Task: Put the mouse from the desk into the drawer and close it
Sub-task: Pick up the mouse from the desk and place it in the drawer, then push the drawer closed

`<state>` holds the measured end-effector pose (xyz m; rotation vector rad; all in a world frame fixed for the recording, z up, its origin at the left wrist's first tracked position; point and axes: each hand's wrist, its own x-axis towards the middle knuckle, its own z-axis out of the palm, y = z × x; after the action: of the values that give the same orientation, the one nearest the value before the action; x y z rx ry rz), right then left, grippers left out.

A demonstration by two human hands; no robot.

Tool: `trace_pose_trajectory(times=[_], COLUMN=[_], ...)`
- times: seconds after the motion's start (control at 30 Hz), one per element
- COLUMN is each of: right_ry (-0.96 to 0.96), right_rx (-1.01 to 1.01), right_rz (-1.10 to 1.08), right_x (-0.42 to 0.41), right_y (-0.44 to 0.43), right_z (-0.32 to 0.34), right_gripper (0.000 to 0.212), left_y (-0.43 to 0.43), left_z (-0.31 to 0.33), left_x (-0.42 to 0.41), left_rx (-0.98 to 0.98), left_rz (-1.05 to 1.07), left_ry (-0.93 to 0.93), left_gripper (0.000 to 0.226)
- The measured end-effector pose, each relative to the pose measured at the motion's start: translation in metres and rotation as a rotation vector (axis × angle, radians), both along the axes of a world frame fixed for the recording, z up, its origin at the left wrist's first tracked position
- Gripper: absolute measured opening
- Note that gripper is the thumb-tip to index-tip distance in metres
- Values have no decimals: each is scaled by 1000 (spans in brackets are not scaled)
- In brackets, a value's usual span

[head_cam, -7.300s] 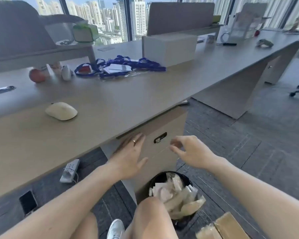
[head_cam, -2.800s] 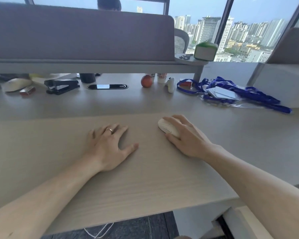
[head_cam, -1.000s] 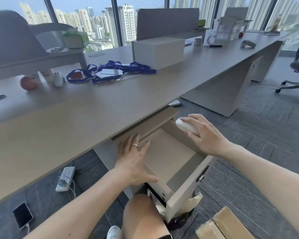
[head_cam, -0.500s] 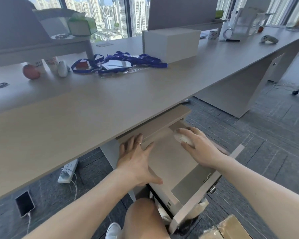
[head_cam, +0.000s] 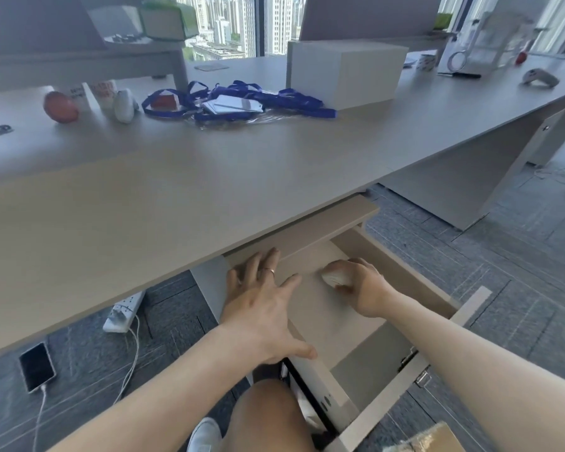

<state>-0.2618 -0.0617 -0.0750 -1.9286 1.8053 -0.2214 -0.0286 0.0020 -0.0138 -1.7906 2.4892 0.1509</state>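
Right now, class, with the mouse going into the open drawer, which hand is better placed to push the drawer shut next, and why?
Probably the left hand: it lies empty and spread on the drawer's left wall, while the right hand is deep inside, wrapped around the mouse.

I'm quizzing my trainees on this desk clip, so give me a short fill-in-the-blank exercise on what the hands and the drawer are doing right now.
1. The right hand grips the ____.
2. The drawer under the desk is ____.
3. The ring is on the ____ hand.
4. The phone lies on the ____.

Missing words: mouse; open; left; floor
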Motion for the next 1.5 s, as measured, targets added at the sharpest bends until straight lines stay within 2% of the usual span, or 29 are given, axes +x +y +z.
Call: trace_pose_trajectory(times=[0.07, 0.33, 0.6, 0.73, 0.83, 1.0, 1.17, 1.27, 1.33, 1.4, 1.43, 1.5], right_ry=[30, 265, 307, 306, 287, 313, 190, 35, -174, -446, -614, -911], right_rx=[36, 59, 84, 103, 25, -141, -218, -315, -341, -209, -112, 86], right_rz=[25, 105, 139, 128, 143, 153, -90, -376, -558, -749, -841, -959], right_x=[1, 13, 15, 14, 9, -24, -36, -30, -24, -21, -19, -13], right_y=[0, 12, 11, 16, 30, 74, 124, 148, 161, 165, 164, 161], right_z=[-8, -8, -9, 0, 25, 54, 42, 31, 25, 20, 19, 20], right_gripper=[48, 63, 63, 78, 82, 70, 73, 90, 106, 115, 111, 84], left_y=[-1, -1, -1, -2, -1, 3, 10, 15, 18, 16, 13, 8], left_z=[-1, 1, 2, 3, 5, 7, 2, 0, 2, 7, 9, 12], left_x=[0, -4, -6, -7, -6, -4, -2, -2, 0, 3, 6, 12], left_rx=[-4, -4, 0, 9, 5, 5, 35, 35, 21, 15, 21, 47], left_rz=[2, 3, 13, 15, 13, 26, 107, 131, 124, 119, 118, 109], left_ry=[-11, -34, -19, -9, 0, 57, 143, 176, 179, 191, 201, 211], left_gripper=[121, 122, 121, 123, 135, 156, 166, 164, 159, 153, 150, 146])
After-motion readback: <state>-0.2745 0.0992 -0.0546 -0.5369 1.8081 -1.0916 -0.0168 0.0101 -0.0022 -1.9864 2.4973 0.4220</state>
